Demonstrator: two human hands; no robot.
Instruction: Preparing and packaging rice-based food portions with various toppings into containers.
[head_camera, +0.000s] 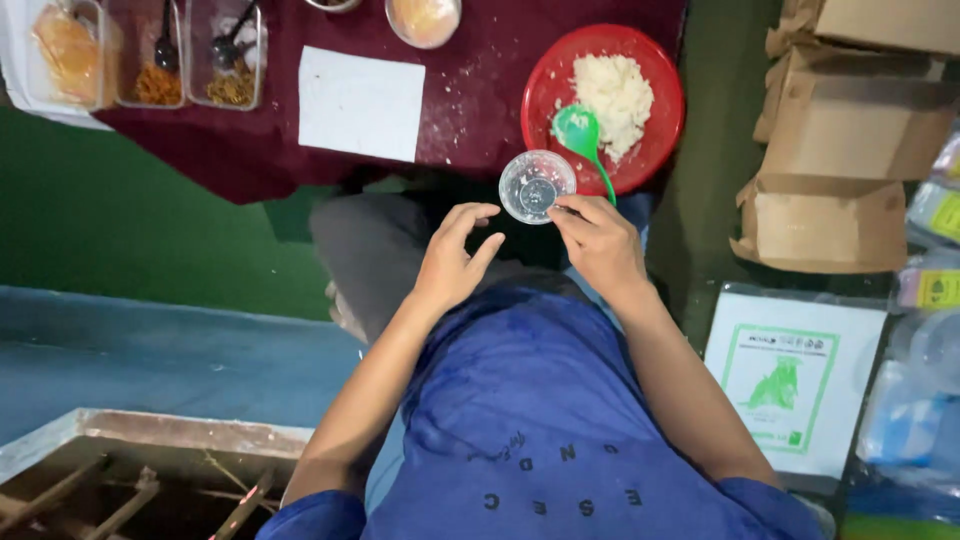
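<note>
- Two bare hands meet above the person's lap, close to the near edge of a dark red tablecloth (470, 90).
- The right hand (598, 240) pinches the rim of a small round clear plastic cup (537, 186) between thumb and fingertips, holding it with its mouth facing the camera, just above the edge of the cloth.
- The left hand (455, 260) is empty, its fingers loosely curled and spread, the fingertips just beside the cup but not touching it.
- Just beyond the cup sits a round red plastic bowl (545, 85) holding a heap of pale crumbly food (612, 88); a bright green plastic spoon (582, 135) lies in it with its handle running down toward the right hand.
- Left of the bowl, a blank white rectangular paper sheet (361, 102) lies flat on the cloth, with pale crumbs scattered between them.
- Along the far edge stand clear rectangular tubs (180, 50) with orange-brown shreds and dark spoons, and a round clear tub of orange filling (424, 20).
- To the right, folded brown cardboard boxes (850, 130) are stacked, and nearer lies a flat clear packet with a green-and-white printed label (790, 385).
- At lower left a grey concrete pit edge (150, 435) shows over a green and blue floor.
</note>
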